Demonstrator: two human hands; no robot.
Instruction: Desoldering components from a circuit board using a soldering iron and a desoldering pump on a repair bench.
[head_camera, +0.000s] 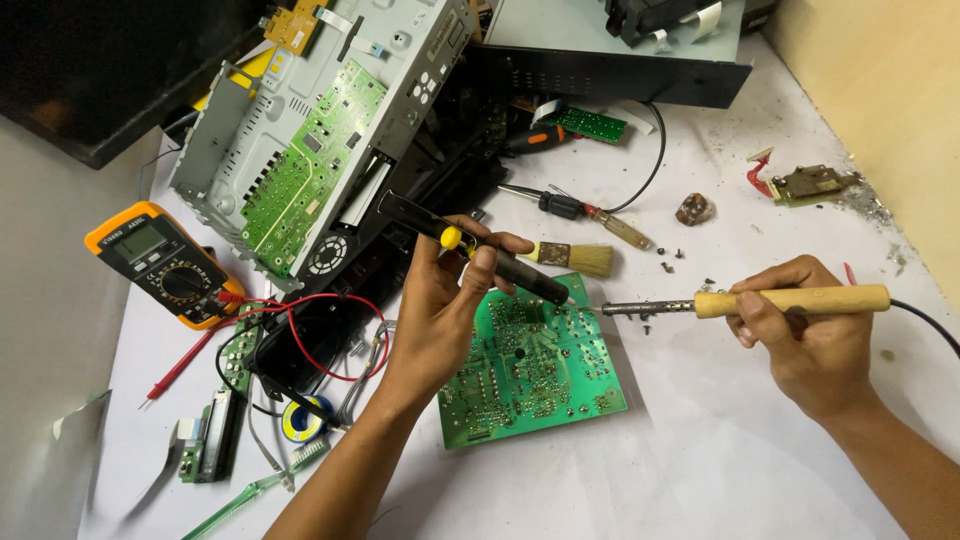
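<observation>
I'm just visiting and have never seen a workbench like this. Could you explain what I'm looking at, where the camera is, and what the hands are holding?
There is no machine here, only a person's two bare hands, filmed from a camera worn on their head and looking down. The left hand holds a black pump-like tool with a yellow button. The right hand holds a wooden-handled soldering iron. Both tips meet at the edge of a green circuit board lying on the white table. Around it lie an orange multimeter, an opened metal chassis, a small brush and screwdrivers.
</observation>
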